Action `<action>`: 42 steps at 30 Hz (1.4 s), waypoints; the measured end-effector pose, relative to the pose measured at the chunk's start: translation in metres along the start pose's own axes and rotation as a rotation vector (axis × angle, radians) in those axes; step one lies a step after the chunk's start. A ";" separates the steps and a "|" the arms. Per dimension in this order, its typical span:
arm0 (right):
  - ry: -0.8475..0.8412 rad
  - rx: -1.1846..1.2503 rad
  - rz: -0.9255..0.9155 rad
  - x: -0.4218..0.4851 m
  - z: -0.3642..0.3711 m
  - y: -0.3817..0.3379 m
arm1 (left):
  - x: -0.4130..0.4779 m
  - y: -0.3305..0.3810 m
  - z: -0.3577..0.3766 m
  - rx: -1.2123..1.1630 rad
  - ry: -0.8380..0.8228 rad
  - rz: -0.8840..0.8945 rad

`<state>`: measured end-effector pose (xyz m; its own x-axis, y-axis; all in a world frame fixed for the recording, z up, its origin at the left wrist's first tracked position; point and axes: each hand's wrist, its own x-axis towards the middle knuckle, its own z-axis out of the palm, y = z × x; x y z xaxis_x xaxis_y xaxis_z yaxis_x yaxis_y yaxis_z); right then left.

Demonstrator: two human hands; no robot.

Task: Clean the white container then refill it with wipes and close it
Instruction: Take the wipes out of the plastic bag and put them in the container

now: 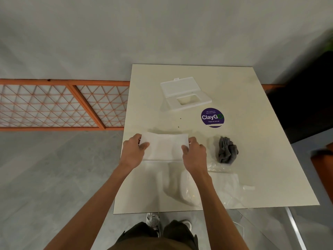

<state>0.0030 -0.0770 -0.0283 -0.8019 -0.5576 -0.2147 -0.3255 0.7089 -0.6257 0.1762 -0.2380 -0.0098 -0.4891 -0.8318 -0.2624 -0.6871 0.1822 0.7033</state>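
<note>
Both hands gripped a white stack of wipes [164,147] at the counter's [252,123] near middle: left hand [134,150] clasping its left end, right hand [194,152] its right. The white container's lid [185,93] lay open farther back, a grey cloth [227,150] to the right.

Your view is evenly, softly lit from above; the bench [252,141] reads bright, with a faint shadow at lower centre. Wide-angle bending curves the edges, the right side falls dark and smeared, and detail looks slightly soft throughout.
</note>
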 end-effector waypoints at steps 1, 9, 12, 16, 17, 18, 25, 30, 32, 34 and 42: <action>0.027 0.032 0.001 0.001 -0.001 0.001 | -0.001 0.001 -0.002 -0.021 -0.006 0.004; 0.134 0.084 0.032 0.001 -0.007 0.005 | -0.002 -0.006 -0.008 0.013 0.126 0.021; 0.098 -0.035 0.014 0.002 -0.005 0.000 | 0.000 -0.009 -0.008 0.000 0.139 0.018; 0.175 -0.063 -0.031 0.001 -0.005 -0.001 | 0.002 -0.013 -0.011 -0.045 0.144 0.001; 0.196 -0.052 -0.050 0.000 -0.005 -0.001 | 0.002 -0.014 -0.012 -0.055 0.143 -0.003; 0.205 -0.047 -0.061 -0.002 -0.005 -0.002 | 0.002 -0.016 -0.012 -0.068 0.146 -0.007; 0.205 -0.035 -0.061 -0.003 0.000 0.007 | 0.004 -0.021 -0.012 -0.096 0.141 -0.008; 0.225 -0.159 -0.044 -0.009 0.004 0.001 | 0.005 -0.023 -0.010 -0.079 0.144 0.000; 0.209 -0.263 -0.027 -0.011 0.010 -0.005 | 0.006 -0.023 -0.009 -0.078 0.142 -0.009; 0.220 -0.351 -0.011 -0.012 0.018 -0.012 | 0.006 -0.024 -0.009 -0.081 0.137 -0.016; 0.219 -0.392 0.083 -0.005 0.027 -0.025 | 0.005 -0.024 -0.007 -0.098 0.119 -0.017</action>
<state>0.0292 -0.1039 -0.0317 -0.9065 -0.4176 -0.0619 -0.3872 0.8808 -0.2725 0.1942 -0.2500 -0.0227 -0.4065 -0.8918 -0.1986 -0.6365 0.1205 0.7618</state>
